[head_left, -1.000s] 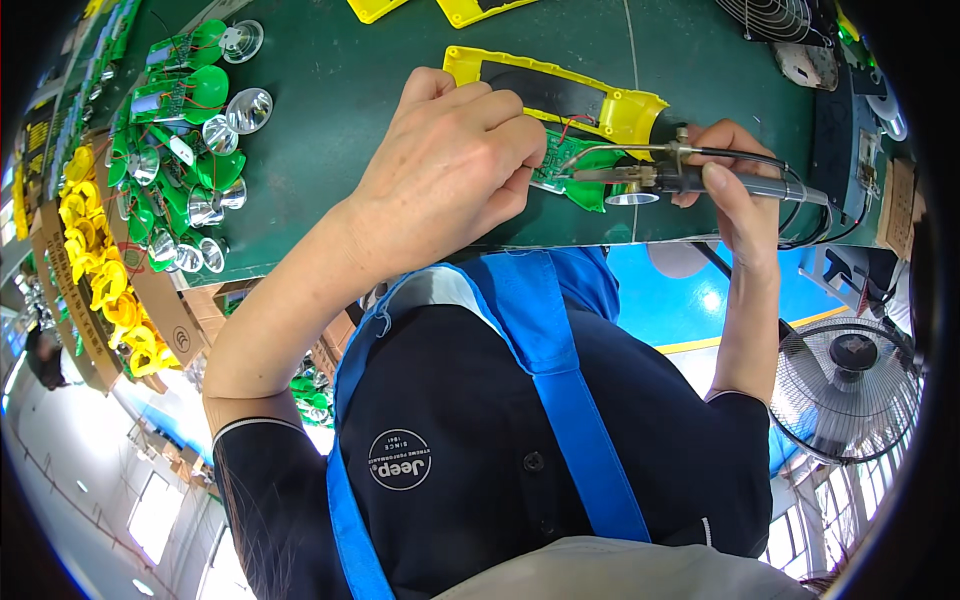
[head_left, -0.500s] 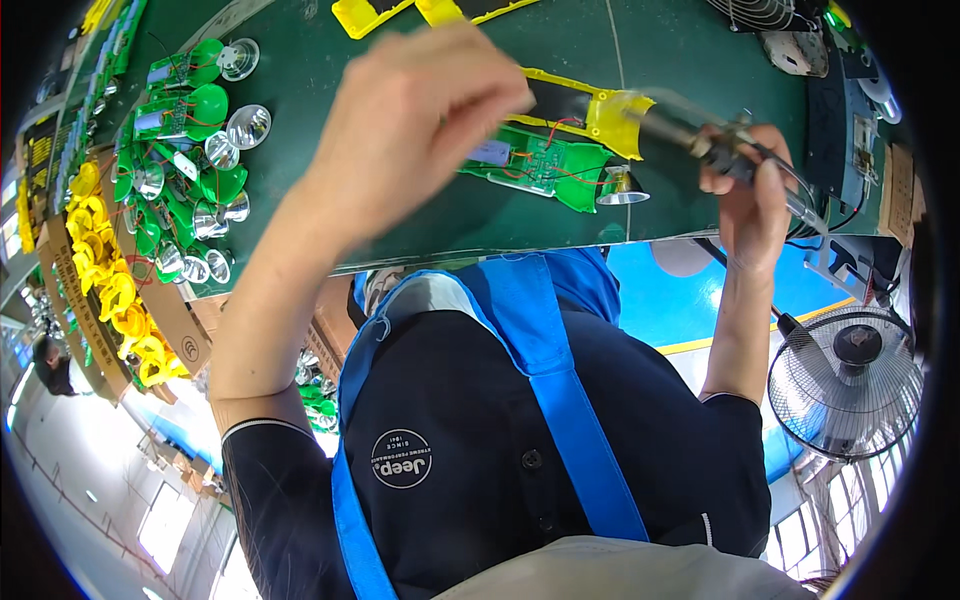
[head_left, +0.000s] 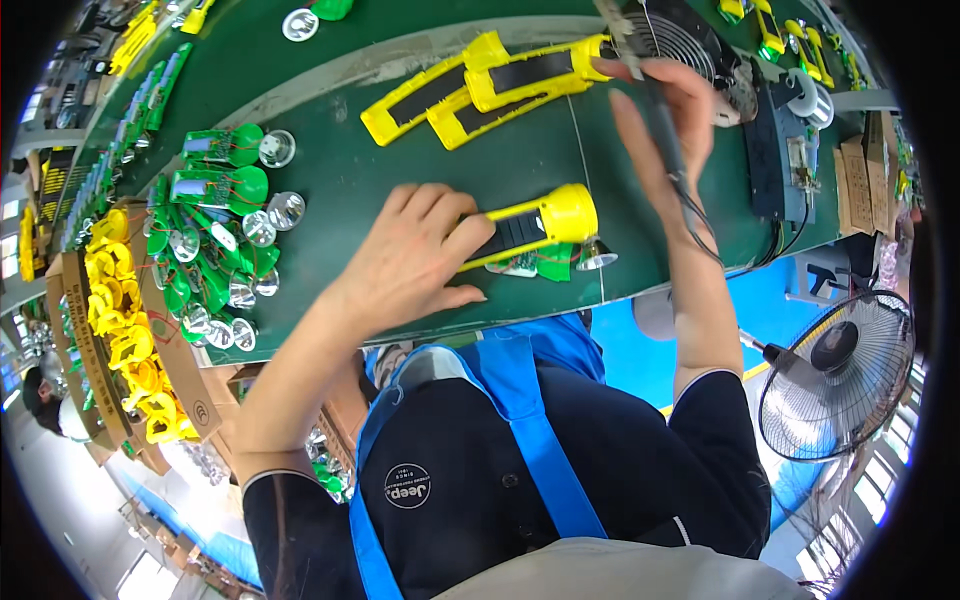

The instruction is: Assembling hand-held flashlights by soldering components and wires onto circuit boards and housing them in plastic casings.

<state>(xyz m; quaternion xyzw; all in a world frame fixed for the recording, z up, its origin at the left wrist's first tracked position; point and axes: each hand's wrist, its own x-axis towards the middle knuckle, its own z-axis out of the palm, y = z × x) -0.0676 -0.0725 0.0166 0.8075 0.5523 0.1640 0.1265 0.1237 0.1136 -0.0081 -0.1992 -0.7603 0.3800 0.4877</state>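
Observation:
My left hand (head_left: 420, 250) grips the left end of a yellow flashlight shell (head_left: 570, 215), its fingers curled over it. The shell lies outer side up, with a black strip along its handle. From under its near edge show a green casing half (head_left: 555, 262) and a silver reflector cup (head_left: 597, 256). My right hand (head_left: 685, 105) is raised to the right, closed around what looks like a soldering iron (head_left: 658, 125) with a dark handle and black cord. Its metal end is blurred, near several yellow shell halves (head_left: 535, 75) lying inner side up.
Green casing halves with circuit boards and reflectors (head_left: 215, 190) cluster at left, beside a cardboard box (head_left: 175, 350) holding yellow rings (head_left: 130, 330). At right stand a dark box-shaped unit (head_left: 775, 150), a white spool (head_left: 812, 100) and a round fan (head_left: 835, 360). A coiled stand (head_left: 680, 45) is beyond.
My left hand has come down onto the yellow shell, which has been turned over and now partly covers the green half. My right hand has moved away with the soldering iron toward the coiled stand.

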